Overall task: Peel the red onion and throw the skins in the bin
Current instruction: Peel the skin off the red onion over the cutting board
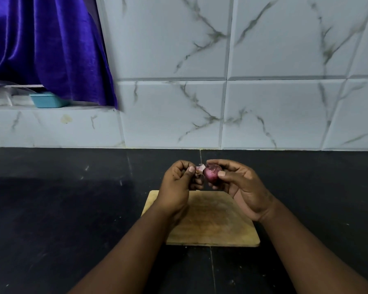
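A small red onion (212, 173) is held above the far edge of a wooden cutting board (212, 225). My right hand (240, 185) grips the onion between thumb and fingers. My left hand (179, 183) pinches a pale pink flap of onion skin (199, 169) that still hangs from the onion's left side. Both hands are close together, almost touching. No bin is in view.
The board lies on a black stone counter (62, 209) against a white marble-patterned tiled wall (263, 102). At the upper left a purple curtain (40, 43) hangs over a ledge with a small teal tub (46, 100).
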Action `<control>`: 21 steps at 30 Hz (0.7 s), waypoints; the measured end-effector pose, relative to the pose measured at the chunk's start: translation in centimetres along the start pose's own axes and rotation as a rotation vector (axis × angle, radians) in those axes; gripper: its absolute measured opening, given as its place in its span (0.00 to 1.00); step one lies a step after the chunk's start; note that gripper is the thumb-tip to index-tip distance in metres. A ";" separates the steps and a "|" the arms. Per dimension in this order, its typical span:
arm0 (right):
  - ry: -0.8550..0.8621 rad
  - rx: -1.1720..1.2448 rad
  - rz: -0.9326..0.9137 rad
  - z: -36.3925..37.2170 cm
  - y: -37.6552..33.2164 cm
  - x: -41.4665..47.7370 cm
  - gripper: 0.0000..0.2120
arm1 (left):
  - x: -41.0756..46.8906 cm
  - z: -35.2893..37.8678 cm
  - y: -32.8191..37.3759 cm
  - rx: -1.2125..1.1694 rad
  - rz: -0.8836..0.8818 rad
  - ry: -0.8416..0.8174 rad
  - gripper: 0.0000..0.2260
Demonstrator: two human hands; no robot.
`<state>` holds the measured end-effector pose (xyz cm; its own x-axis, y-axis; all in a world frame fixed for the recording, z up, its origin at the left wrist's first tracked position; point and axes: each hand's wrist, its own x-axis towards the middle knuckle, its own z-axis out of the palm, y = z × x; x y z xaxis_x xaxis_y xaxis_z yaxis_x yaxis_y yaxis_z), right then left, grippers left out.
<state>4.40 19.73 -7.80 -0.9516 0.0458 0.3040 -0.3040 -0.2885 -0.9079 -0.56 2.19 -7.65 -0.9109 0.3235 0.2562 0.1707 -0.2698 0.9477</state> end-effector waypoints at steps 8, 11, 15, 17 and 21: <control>0.027 0.005 0.047 -0.5 0.2 0.1 0.16 | -0.1 -0.4 0.3 -0.029 -0.208 -0.112 0.08; 0.021 0.022 0.037 -0.6 0.3 0.1 0.15 | -0.3 -0.2 0.5 -0.086 -0.188 -0.137 0.08; -0.002 -0.058 0.014 -0.4 0.3 -0.2 0.11 | -0.6 0.1 0.1 0.073 -0.034 -0.175 0.09; 0.019 -0.153 -0.028 -0.2 0.4 -0.3 0.13 | -0.6 0.1 0.0 0.063 -0.013 -0.148 0.07; 0.053 -0.231 -0.046 0.0 0.3 -0.3 0.19 | -0.1 -0.1 -0.3 0.048 0.018 -0.089 0.04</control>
<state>4.64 19.58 -8.17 -0.9356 0.1053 0.3370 -0.3442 -0.0592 -0.9370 -0.51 2.14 -7.95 -0.8708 0.3993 0.2868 0.2061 -0.2331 0.9504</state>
